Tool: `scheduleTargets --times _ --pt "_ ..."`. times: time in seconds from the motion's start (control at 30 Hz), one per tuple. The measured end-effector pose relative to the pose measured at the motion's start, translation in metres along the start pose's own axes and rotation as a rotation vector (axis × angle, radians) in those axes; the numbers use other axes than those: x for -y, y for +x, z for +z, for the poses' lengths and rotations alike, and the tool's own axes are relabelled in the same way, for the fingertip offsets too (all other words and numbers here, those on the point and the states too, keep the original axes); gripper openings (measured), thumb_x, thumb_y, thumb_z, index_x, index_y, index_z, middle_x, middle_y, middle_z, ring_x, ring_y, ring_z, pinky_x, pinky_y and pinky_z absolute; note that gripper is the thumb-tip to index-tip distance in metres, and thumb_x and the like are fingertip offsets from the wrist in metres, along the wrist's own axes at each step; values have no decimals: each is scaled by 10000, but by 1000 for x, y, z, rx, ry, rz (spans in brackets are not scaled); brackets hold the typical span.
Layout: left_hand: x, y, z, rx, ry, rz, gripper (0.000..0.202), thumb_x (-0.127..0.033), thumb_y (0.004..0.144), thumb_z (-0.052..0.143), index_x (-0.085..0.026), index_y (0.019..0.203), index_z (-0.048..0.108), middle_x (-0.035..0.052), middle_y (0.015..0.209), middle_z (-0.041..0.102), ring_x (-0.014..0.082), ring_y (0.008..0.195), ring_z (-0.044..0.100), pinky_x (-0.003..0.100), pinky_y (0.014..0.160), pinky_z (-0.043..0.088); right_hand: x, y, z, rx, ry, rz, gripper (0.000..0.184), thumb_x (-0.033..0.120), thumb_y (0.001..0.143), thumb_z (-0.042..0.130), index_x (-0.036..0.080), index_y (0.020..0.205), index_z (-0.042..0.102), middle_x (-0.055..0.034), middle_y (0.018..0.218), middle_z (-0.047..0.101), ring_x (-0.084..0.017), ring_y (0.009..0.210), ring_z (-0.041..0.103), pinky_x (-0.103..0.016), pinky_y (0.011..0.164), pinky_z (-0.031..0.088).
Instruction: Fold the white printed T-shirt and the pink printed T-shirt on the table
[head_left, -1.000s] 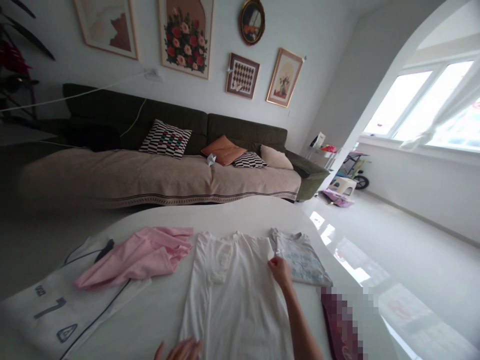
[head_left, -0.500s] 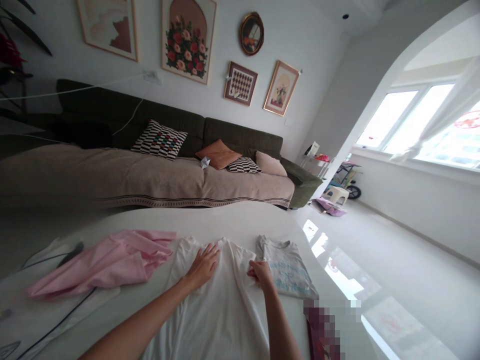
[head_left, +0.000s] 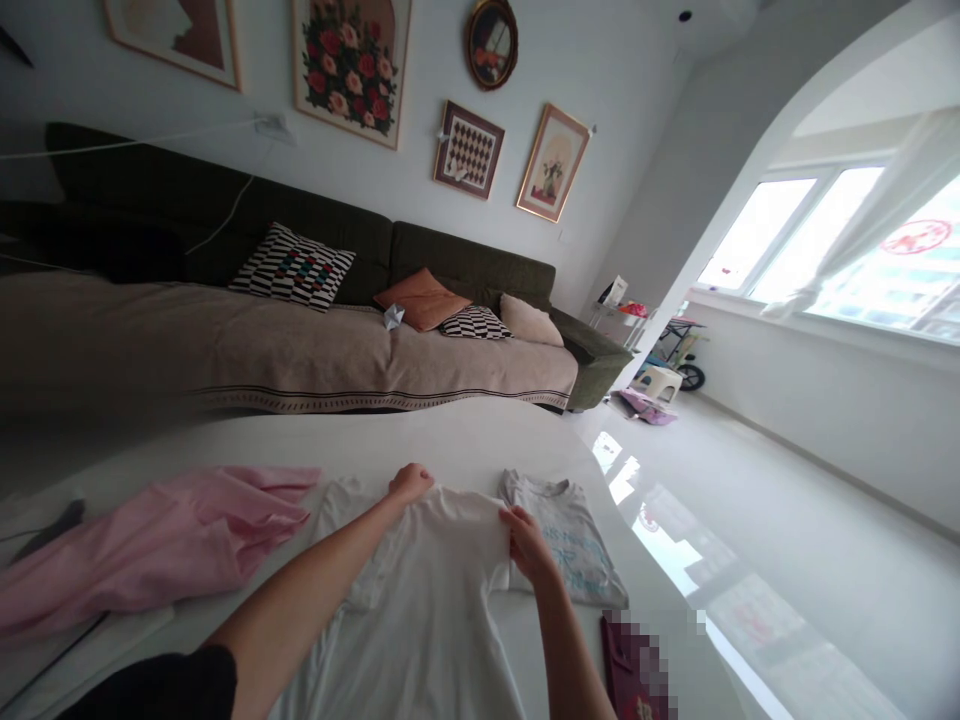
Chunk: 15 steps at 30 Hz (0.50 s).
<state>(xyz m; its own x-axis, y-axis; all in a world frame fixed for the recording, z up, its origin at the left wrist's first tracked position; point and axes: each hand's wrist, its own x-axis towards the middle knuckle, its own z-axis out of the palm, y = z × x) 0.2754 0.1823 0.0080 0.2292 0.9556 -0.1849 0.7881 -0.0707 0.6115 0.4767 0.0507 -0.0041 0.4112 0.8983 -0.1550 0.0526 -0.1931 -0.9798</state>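
— Gripping the white shirt point(head_left: 420, 600) at its far end with both hands, that's what I see. My left hand point(head_left: 409, 484) is closed on the collar edge, my right hand point(head_left: 527, 543) is pinched on the shoulder corner nearest the window side.

— And where does the shirt lie?

— Flat on the white table point(head_left: 465, 440), running from its middle back toward me, with my forearms stretched over it.

— What's around the shirt?

— A folded grey shirt point(head_left: 570, 540) with blue print sits just beside it, touching my right hand's side. A crumpled pink garment point(head_left: 150, 545) lies on the other side of the white shirt, near but apart from it, with a dark cable point(head_left: 49, 530) at its far corner. Beyond the white shirt, past the table's edge, stands a sofa point(head_left: 300, 340) with cushions.
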Motion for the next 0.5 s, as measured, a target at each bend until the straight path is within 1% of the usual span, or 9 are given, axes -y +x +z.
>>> scheduleTargets --times 0.07,0.17,0.23,0.37,0.43,0.5 --pt "1 4 1 49 -46 1 287 -333 851 543 -158 1079 563 55 1082 591 189 927 588 377 782 504 3 -1 -2 41 54 22 241 375 827 560 139 779 575 43 624 561 -71 503 517 -203 478 421" --pt "5 9 2 84 -102 6 293 -333 852 542 -151 1081 561 56 1083 590 191 923 589 380 779 507 5 1 -4 20 100 27 275 426 756 572 152 754 598 27 600 594 -111 506 550 -214 456 395" --pt "7 13 3 85 -132 14 297 -330 855 538 -151 1092 553 62 1088 587 187 921 588 386 780 507 5 5 -5 -41 96 24 271 422 759 564 154 767 599 31 588 592 -114 504 552 -219 464 398" --pt "11 20 7 45 -192 58 294 -325 857 536 -152 1094 555 63 1094 587 185 922 588 382 778 509 3 15 -9 -192 -11 -10 178 316 817 570 139 821 585 36 664 600 -90 556 557 -249 584 460" --pt "12 22 12 9 -213 75 281 -321 857 536 -152 1080 562 62 1092 590 184 927 588 383 785 506 3 17 -13 -263 -105 -51 119 251 794 578 136 824 592 17 701 618 -110 612 577 -271 641 467" --pt "12 23 17 -35 -221 80 269 -321 860 532 -151 1066 568 61 1082 595 181 928 588 386 793 502 4 17 -18 -338 -217 -105 109 206 749 554 144 815 614 -19 726 641 -155 683 593 -290 693 454"
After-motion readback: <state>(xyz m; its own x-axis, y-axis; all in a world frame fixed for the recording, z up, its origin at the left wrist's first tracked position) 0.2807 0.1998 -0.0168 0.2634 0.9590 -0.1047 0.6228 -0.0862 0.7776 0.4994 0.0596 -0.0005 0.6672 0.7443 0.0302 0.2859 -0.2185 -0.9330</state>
